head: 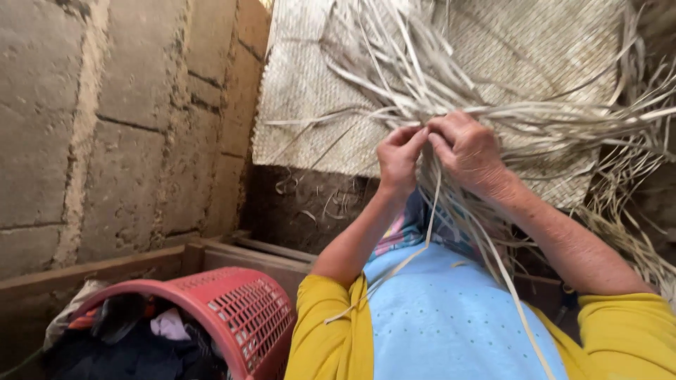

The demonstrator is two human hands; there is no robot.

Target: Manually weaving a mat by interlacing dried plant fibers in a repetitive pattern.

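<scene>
In the head view we see our left hand (pixel 399 156) and right hand (pixel 466 151) raised side by side, nearly touching, against a woven mat (pixel 310 98). Both grips are pinched together on pale strips (pixel 422 77) that fan up and out from the mat's unfinished edge; 1 strip (pixel 431 211) hangs down between our forearms onto our blue top. At lower left a red basket (pixel 246 309) of clothes stands beside a block wall (pixel 105 127)
</scene>
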